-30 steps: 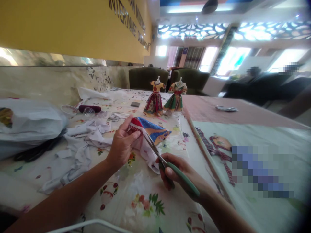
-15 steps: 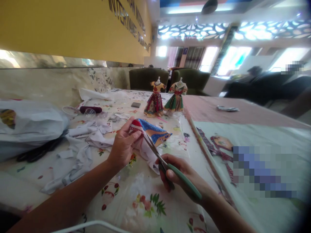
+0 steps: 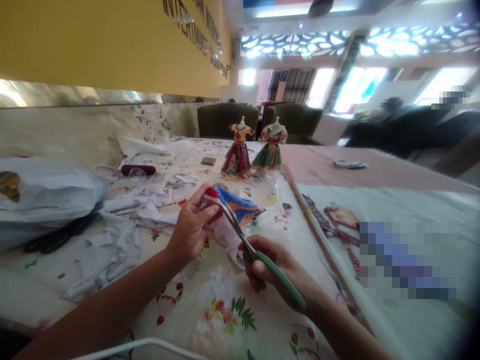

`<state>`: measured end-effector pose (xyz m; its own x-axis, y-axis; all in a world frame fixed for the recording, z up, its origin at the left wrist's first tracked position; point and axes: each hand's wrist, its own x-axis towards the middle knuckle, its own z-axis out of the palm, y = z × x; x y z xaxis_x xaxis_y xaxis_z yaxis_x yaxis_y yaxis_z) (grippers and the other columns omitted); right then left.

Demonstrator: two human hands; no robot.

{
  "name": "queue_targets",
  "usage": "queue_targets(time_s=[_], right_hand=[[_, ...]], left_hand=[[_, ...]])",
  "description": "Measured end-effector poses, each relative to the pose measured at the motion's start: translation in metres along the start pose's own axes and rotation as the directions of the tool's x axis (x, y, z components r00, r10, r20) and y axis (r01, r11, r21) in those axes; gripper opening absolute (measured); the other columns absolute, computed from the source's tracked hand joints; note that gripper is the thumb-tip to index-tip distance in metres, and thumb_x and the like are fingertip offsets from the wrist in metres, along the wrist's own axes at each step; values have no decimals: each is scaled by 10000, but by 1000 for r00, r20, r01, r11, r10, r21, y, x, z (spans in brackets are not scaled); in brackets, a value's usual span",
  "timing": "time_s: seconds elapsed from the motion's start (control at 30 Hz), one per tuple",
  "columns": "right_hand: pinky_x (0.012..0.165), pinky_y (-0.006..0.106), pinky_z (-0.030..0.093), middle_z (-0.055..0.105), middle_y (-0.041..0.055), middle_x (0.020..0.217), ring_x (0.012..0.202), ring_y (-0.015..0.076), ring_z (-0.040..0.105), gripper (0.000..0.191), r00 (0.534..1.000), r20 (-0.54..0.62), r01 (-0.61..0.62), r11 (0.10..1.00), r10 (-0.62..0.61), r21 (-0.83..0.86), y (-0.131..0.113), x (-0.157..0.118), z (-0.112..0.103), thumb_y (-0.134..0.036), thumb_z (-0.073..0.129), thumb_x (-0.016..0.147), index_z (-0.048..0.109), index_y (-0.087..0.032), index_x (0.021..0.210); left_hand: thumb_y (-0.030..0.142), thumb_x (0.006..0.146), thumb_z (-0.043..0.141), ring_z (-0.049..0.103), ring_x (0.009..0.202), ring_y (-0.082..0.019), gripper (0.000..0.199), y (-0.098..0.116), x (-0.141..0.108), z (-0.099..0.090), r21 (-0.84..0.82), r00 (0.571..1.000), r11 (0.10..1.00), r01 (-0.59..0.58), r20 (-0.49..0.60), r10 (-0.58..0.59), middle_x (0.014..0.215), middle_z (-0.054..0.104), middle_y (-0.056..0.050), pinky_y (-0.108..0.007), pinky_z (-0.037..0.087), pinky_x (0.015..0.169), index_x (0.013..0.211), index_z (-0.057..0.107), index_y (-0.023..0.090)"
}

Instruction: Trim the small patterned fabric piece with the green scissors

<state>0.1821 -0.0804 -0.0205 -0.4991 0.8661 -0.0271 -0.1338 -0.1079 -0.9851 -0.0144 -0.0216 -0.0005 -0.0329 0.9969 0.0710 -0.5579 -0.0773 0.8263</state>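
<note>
Pinching in the fingers of the left hand [image 3: 187, 230], just above the bench [image 3: 187, 322], a pointed, fabric-like piece patterned red, blue and orange [image 3: 240, 204]; tilting it slightly differently from half a second ago, probably to suit the cut. Gripping firmly in the curled right hand [image 3: 287, 262] long-bladed metal scissors with matte green handles [image 3: 268, 262], tips at the edge. Strewn leftmost: crumpled, ribbon-like white strips [image 3: 116, 240]; trailing below the piece: limp white material [image 3: 225, 237].
</note>
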Motion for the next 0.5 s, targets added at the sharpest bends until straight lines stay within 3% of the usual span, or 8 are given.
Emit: queue_targets(time_s=[0.4,0.5], right_hand=[[497,210,447,529,-61,644,512,81,499,589,1000,-25,-7,1000,6,-21,-3,0,1,-643,814,691,573,-174,954],[468,202,430,508,-76,615,473,71,476,583,999,-32,-9,1000,9,-14,-2,0,2,-629,818,693,569,-175,960]], left_hand=[[146,687,820,654,892,-111,870,-7,1,-4,154,995,986,-60,86,47,1124,710,-31,-213,547,811,1486,485,225],[155,708,812,656,882,-116,866,-8,2,-7,180,992,981,-67,122,45,1091,722,-33,-219,546,804,1501,470,226]])
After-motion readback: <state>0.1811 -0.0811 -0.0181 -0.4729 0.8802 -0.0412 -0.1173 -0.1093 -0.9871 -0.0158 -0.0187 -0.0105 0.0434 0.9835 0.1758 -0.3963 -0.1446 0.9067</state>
